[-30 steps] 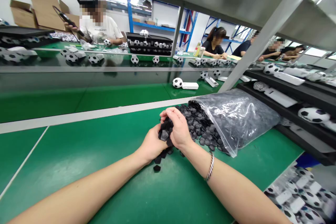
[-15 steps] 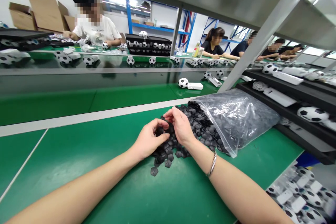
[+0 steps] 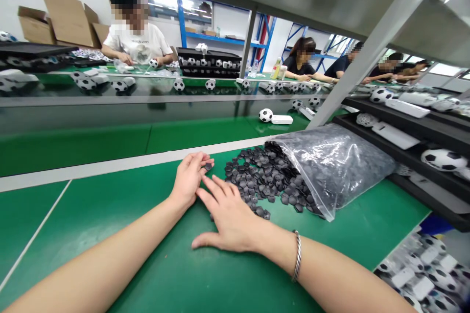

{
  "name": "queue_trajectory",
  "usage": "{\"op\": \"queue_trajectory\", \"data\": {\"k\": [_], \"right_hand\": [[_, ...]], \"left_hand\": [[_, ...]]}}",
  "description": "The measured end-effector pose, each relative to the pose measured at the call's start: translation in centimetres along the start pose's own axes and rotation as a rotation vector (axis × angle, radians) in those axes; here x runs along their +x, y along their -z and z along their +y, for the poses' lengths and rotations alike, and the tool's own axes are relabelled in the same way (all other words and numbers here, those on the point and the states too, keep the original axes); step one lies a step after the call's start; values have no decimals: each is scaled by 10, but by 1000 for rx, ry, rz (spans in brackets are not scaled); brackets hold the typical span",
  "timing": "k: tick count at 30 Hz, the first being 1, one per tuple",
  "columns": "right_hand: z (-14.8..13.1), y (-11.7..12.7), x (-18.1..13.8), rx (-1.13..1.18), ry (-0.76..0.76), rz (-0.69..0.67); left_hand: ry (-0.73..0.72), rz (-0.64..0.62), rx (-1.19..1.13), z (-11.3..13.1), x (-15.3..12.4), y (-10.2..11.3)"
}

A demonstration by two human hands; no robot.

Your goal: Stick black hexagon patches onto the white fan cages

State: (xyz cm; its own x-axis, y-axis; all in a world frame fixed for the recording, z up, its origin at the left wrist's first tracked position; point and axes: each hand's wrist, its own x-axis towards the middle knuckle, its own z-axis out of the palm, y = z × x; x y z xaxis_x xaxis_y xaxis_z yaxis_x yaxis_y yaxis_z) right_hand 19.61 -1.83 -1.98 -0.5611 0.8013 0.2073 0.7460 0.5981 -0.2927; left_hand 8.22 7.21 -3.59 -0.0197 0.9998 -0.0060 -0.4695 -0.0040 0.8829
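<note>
Small black pentagon pieces (image 3: 262, 176) lie in a loose heap on the green bench, spilling from the mouth of a clear plastic bag (image 3: 345, 166) that is full of more of them. Left of the heap, my left hand (image 3: 187, 176) is curled, with a black pentagon piece (image 3: 208, 167) at its fingertips. Whether its palm holds others is hidden. My right hand (image 3: 235, 217), a silver bracelet at its wrist, is open with fingers spread over the near left edge of the heap. Its fingertips are close to my left hand and cover some pieces.
Black trays (image 3: 407, 146) with white football-patterned devices stand at the right, behind a slanting metal post (image 3: 378, 44). A football device (image 3: 276, 117) lies on the green conveyor (image 3: 191, 132) beyond the bench edge. Several co-workers sit across the line.
Both hands have come left, out of the heap. My left hand now has a pentagon piece at its fingertips; my right has spread flat and come nearer. Across the line, a co-worker's arm has moved.
</note>
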Motion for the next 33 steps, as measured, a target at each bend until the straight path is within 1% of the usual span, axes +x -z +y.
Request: {"op": "queue_trajectory", "data": {"k": [2, 4, 7, 10, 12, 13, 15, 17, 19, 20, 21, 23, 25, 27, 28, 30, 32, 33], "right_hand": [[-2, -5, -3, -47, 20, -48], [4, -8, -4, -97, -25, -46], [25, -5, -2, -180, -159, -4], [44, 3, 0, -266, -292, 36], [49, 9, 2, -311, -342, 74], [47, 12, 2, -317, -341, 95], [39, 15, 4, -285, -264, 112], [26, 15, 6, -211, -95, 71], [15, 13, 8, -147, 63, 10], [13, 11, 7, -132, 108, -6], [12, 9, 6, -131, 122, -7], [21, 3, 2, -166, 86, 36], [38, -4, 0, -226, 26, 112], [56, -11, 2, -283, 31, 213], [62, -14, 4, -296, 76, 258], [66, -18, 6, -301, 216, 309], [62, -19, 7, -313, 335, 321], [59, -18, 7, -318, 371, 319]], "left_hand": [[21, -5, -24, -1, 0, 1], [21, -27, -25, 0, -1, 1], [12, -76, 4, 1, -4, -1], [40, -106, 66, 2, -6, -3], [65, -125, 85, 1, -7, -3], [75, -140, 75, 1, -8, -3], [91, -175, 21, 2, -7, -3], [102, -174, -51, 2, -4, -3], [120, -122, -112, 3, -2, -2], [130, -91, -135, 4, -1, -3], [137, -68, -155, 4, -2, -3], [132, -53, -177, 3, -3, -4], [105, -57, -182, -1, -3, -4], [89, -41, -183, -5, -1, -4], [77, -35, -187, -8, 0, -4], [60, -32, -202, -12, 2, -3], [49, -33, -212, -15, 2, -5], [45, -31, -210, -16, 1, -6]]}}
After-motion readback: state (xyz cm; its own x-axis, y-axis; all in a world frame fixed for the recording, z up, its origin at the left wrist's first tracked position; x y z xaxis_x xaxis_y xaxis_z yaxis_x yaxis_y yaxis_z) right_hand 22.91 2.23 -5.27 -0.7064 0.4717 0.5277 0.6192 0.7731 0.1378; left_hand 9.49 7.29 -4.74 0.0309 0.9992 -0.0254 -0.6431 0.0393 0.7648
